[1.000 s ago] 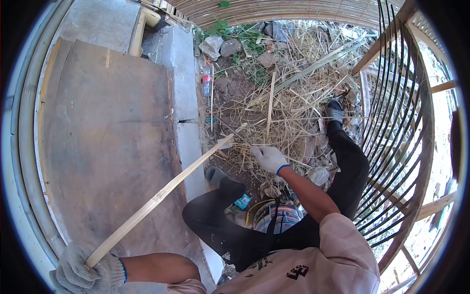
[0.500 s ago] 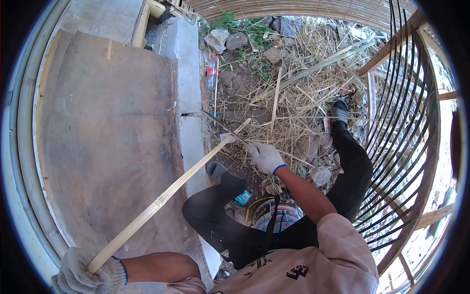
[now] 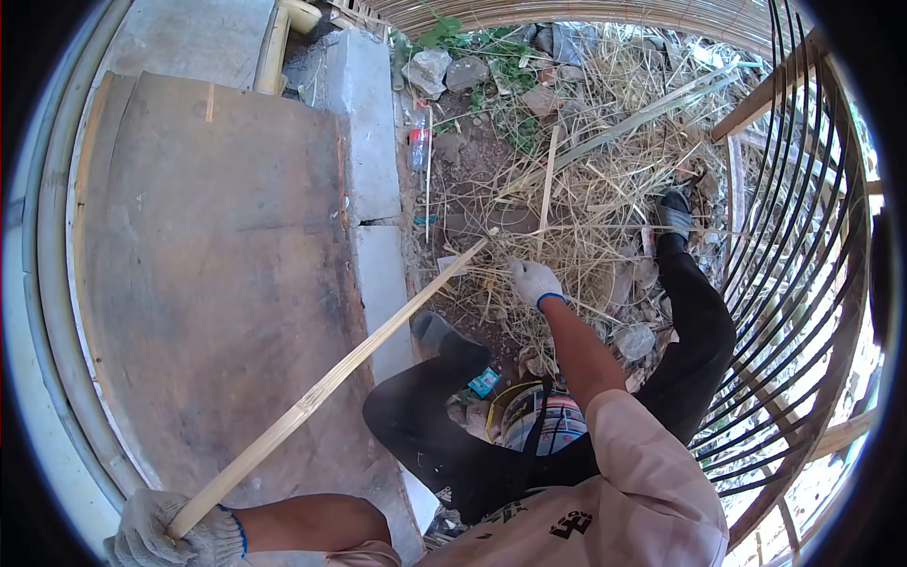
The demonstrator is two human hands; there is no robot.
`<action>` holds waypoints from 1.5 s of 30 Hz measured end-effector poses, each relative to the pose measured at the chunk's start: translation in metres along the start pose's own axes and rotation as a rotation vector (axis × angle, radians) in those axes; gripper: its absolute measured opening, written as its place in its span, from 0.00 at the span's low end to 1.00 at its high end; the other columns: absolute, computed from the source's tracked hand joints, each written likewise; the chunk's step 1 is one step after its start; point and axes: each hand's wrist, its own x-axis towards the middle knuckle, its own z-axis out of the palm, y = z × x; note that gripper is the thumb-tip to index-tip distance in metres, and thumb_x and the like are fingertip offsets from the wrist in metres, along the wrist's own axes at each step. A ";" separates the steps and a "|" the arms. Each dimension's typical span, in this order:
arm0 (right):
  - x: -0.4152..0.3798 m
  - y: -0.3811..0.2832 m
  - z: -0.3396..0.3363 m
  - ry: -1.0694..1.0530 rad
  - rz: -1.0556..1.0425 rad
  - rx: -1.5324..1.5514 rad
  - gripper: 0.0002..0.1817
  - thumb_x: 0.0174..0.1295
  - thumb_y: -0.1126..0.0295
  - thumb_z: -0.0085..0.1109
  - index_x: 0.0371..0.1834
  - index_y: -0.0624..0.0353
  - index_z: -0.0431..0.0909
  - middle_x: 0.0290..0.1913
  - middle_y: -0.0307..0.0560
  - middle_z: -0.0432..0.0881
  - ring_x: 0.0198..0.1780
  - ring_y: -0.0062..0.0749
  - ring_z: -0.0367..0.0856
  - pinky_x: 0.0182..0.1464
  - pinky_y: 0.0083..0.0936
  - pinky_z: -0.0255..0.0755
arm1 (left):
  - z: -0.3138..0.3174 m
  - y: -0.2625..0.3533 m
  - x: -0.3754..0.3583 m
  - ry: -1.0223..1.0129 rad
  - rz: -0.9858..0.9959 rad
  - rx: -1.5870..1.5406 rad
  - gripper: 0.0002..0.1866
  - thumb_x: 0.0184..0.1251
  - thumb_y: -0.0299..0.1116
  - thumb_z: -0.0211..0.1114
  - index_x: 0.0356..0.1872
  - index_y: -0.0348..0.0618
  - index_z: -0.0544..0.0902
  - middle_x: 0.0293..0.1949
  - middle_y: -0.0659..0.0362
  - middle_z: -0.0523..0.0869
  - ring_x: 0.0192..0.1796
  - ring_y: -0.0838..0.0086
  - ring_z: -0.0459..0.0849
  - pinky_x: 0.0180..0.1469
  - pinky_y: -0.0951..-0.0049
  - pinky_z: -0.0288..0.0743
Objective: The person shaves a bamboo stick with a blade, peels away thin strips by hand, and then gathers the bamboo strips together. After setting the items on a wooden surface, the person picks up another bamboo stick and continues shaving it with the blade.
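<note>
A long, pale split-bamboo strip (image 3: 331,380) slants from the lower left up toward the middle of the view. Its near end is in my gloved left hand (image 3: 162,531), whose fingers are wrapped round it. Close to the strip's far tip is my gloved right hand (image 3: 536,283), closed over the straw-covered ground. The long, thin knife seen in its grip a moment ago hardly shows now, its blade lost against the straw. My bent legs lie to either side of a bucket-like container (image 3: 553,416) with a coloured print.
At left lies a worn brown board (image 3: 217,274), edged by a concrete kerb (image 3: 376,180). Bamboo shavings (image 3: 605,189) litter the ground, with a plastic bottle (image 3: 419,146) and stones (image 3: 467,74) nearby. A rack of dark curved rods (image 3: 789,255) stands at right.
My right hand has shifted slightly right and turned, and the knife's blade no longer shows across the strip. The left hand keeps its hold. The whole view has shifted a little.
</note>
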 end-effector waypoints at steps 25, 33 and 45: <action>-0.059 -0.013 -0.033 -0.076 -0.272 0.026 0.30 0.79 0.42 0.44 0.64 0.54 0.85 0.51 0.67 0.88 0.56 0.65 0.85 0.60 0.52 0.77 | -0.018 0.018 0.007 -0.299 -0.399 -0.284 0.14 0.81 0.33 0.59 0.29 0.51 0.73 0.18 0.74 0.64 0.16 0.89 0.62 0.18 0.82 0.50; -0.043 -0.012 -0.022 -0.064 -0.216 -0.044 0.32 0.79 0.39 0.44 0.61 0.52 0.87 0.51 0.65 0.89 0.56 0.63 0.86 0.61 0.51 0.77 | -0.044 0.044 0.013 -0.233 -0.265 -0.317 0.14 0.76 0.29 0.60 0.25 0.52 0.71 0.16 0.74 0.65 0.14 0.89 0.62 0.17 0.84 0.53; 0.005 0.021 -0.014 -0.068 0.058 0.006 0.47 0.76 0.29 0.33 0.53 0.64 0.89 0.53 0.74 0.87 0.61 0.65 0.84 0.67 0.49 0.74 | -0.021 0.042 0.026 -0.253 -0.356 -0.122 0.17 0.64 0.26 0.62 0.17 0.56 0.68 0.07 0.73 0.68 0.07 0.88 0.64 0.12 0.89 0.62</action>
